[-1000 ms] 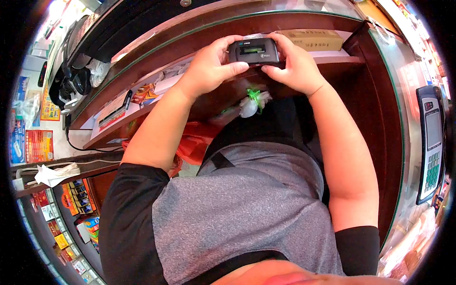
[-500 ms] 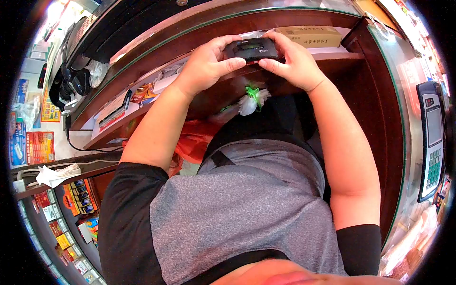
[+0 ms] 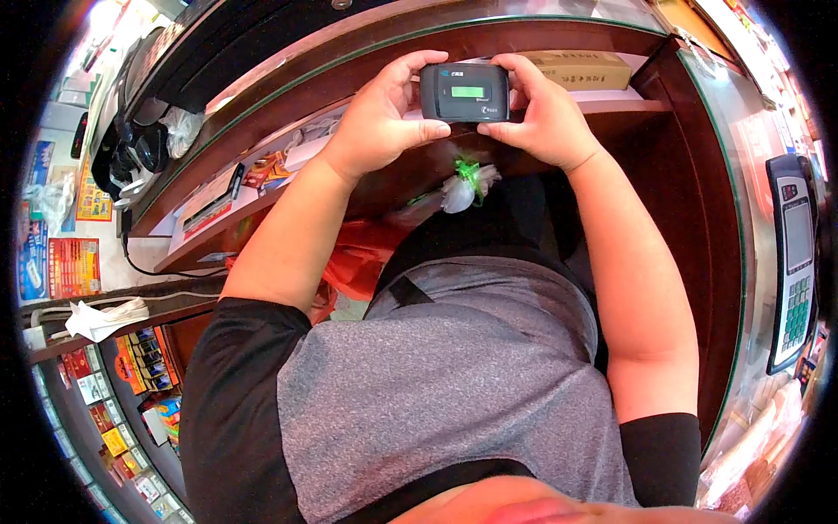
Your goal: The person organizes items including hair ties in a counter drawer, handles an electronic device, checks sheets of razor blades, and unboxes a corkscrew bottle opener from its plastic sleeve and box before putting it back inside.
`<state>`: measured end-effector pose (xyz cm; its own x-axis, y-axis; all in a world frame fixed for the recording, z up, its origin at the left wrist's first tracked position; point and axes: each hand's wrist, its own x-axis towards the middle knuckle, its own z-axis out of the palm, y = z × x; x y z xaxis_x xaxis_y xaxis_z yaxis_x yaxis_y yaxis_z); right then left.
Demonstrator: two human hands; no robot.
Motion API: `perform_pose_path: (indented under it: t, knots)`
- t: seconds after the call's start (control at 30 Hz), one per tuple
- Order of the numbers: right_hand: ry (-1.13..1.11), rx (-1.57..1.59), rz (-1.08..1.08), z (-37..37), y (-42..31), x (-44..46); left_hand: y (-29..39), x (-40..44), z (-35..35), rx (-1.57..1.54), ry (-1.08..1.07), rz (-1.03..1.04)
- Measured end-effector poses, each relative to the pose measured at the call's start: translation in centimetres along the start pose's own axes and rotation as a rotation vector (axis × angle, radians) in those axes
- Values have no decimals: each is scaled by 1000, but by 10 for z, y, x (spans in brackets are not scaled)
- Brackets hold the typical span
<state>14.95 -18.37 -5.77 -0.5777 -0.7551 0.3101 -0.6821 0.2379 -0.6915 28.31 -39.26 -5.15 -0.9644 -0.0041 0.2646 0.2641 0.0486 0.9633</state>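
A small black device (image 3: 464, 106) with a lit green screen is held between both hands at the top middle, its face turned up toward the camera. My left hand (image 3: 384, 118) grips its left side, thumb along the lower edge. On the other side, my right hand (image 3: 543, 118) is closed on the right edge, its thumb near the lower right corner. Some fingertips are hidden behind the device. A brown cardboard box (image 3: 580, 70) lies on the shelf just beyond my right hand. Below the device is a clear plastic bag (image 3: 458, 194) with a green tie.
A glass-topped wooden counter (image 3: 698, 113) curves around the front and right. On the right stands a keypad scale (image 3: 794, 262). A red bag (image 3: 353, 262) hangs low beside the body. Papers (image 3: 209, 205) lie on the left shelf, and a white cloth (image 3: 100, 321) sits by cables.
The device has tilted up so its face and bright green screen show fully, where half a second ago it lay flatter and darker. Both hands turned with it and kept their grip.
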Motion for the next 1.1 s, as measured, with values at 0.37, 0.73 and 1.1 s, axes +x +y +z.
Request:
perform_pose_path:
  t: [0.37,0.73,1.1]
  knots:
    - [-32,-52,34,-2,-5,-1,-5,2,-2,39,24,5]
    - [-37,-64,-24,-2,-10,-2,-1,1,-6,7,69,-233]
    - [-121,-81,-2,-1,3,1,-9,-3,-3,135,97,58]
